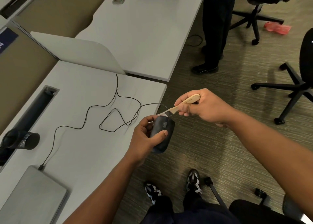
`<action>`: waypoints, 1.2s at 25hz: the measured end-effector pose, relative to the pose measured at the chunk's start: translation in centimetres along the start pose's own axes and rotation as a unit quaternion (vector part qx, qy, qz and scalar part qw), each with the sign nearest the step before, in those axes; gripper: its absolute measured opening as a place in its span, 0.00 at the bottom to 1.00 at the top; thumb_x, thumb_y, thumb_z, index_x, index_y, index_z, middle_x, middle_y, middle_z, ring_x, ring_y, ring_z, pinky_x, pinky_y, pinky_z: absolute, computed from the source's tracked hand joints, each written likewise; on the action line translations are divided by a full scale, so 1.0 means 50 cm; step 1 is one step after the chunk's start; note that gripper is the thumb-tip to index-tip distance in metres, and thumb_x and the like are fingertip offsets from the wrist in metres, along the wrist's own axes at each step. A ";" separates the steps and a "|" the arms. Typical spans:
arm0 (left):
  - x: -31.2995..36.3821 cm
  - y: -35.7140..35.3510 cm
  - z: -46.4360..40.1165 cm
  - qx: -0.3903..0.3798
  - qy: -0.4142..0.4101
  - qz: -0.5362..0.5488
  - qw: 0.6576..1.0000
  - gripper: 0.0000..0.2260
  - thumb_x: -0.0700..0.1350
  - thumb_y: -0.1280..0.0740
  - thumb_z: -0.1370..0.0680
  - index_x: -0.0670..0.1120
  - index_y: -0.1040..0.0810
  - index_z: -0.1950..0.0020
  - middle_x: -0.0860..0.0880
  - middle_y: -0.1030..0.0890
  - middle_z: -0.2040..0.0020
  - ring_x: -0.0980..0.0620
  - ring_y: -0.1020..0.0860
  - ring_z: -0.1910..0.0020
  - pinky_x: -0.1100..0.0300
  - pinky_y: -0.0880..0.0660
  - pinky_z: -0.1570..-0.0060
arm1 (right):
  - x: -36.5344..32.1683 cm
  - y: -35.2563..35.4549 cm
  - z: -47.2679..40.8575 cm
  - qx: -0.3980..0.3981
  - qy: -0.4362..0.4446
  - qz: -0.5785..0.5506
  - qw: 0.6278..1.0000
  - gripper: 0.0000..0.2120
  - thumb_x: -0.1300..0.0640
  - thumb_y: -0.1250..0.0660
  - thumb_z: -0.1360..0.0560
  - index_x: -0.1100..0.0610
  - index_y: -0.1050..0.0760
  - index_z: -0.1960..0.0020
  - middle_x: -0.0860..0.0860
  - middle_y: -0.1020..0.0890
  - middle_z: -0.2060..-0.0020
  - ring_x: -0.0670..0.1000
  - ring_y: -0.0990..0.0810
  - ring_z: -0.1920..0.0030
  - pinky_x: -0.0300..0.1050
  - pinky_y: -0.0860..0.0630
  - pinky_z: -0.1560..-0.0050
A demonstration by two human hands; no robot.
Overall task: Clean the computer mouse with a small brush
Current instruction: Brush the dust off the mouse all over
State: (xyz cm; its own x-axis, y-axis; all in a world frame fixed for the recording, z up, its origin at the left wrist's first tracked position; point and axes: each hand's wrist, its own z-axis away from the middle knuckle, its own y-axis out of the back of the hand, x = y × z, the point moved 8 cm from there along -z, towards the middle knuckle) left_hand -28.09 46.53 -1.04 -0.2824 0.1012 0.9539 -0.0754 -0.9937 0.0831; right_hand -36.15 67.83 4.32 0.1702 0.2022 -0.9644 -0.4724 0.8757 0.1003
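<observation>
Left hand (144,135) grips the computer mouse (162,134) off the bench (84,122) edge, long axis running away from the wearer. Right hand (206,106) pinches the small brush (179,106); bristles touch the mouse's far end.

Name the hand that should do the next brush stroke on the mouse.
Right. The right hand already grips the brush, its bristles at the front of the mouse. The left hand is busy holding the mouse beyond the desk edge.
</observation>
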 end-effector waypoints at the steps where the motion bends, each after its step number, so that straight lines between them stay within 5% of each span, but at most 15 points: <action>1: 0.000 0.002 -0.001 -0.001 -0.001 0.001 1.000 0.27 0.54 0.19 0.33 0.55 0.20 0.35 0.52 0.13 0.44 0.49 0.15 0.45 0.59 0.18 0.55 | 0.004 -0.001 -0.001 -0.009 -0.007 -0.012 1.000 0.05 0.59 0.26 0.22 0.51 0.13 0.50 0.56 0.11 0.56 0.57 0.13 0.51 0.55 0.16 0.46; 5: -0.004 0.001 -0.002 -0.013 0.000 -0.005 1.000 0.26 0.52 0.19 0.32 0.50 0.20 0.36 0.51 0.13 0.43 0.49 0.14 0.44 0.60 0.18 0.53 | 0.014 0.020 -0.005 -0.019 -0.037 -0.047 0.998 0.06 0.62 0.27 0.22 0.53 0.13 0.53 0.58 0.11 0.55 0.54 0.13 0.54 0.43 0.17 0.56; 10: -0.008 -0.001 0.002 -0.011 0.004 -0.002 1.000 0.26 0.52 0.19 0.31 0.48 0.19 0.35 0.50 0.13 0.43 0.48 0.15 0.44 0.58 0.18 0.52 | 0.007 0.017 -0.007 -0.017 -0.025 -0.092 0.995 0.05 0.62 0.27 0.22 0.54 0.13 0.52 0.57 0.11 0.54 0.52 0.13 0.55 0.39 0.18 0.58; 19: -0.031 0.006 0.005 0.026 0.106 0.113 0.988 0.27 0.53 0.19 0.29 0.57 0.20 0.31 0.54 0.14 0.41 0.50 0.15 0.43 0.56 0.18 0.52 | 0.006 0.014 0.009 0.031 -0.029 -0.068 0.997 0.07 0.61 0.28 0.22 0.51 0.14 0.53 0.55 0.11 0.56 0.51 0.13 0.56 0.40 0.17 0.59; 30: -0.031 -0.031 0.004 0.051 0.229 0.321 0.917 0.20 0.45 0.27 0.26 0.47 0.17 0.34 0.40 0.15 0.38 0.39 0.19 0.40 0.47 0.17 0.54 | 0.004 -0.004 0.027 0.093 0.030 -0.017 0.995 0.06 0.55 0.28 0.21 0.44 0.15 0.51 0.50 0.13 0.58 0.52 0.15 0.55 0.47 0.17 0.54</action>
State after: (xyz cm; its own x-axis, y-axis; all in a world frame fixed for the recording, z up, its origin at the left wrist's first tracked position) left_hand -27.33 47.89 -2.60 -0.6117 -0.5206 0.5957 0.3312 -0.8523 -0.4047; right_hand -34.86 68.28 4.44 0.1293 0.1487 -0.9804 -0.2975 0.9490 0.1047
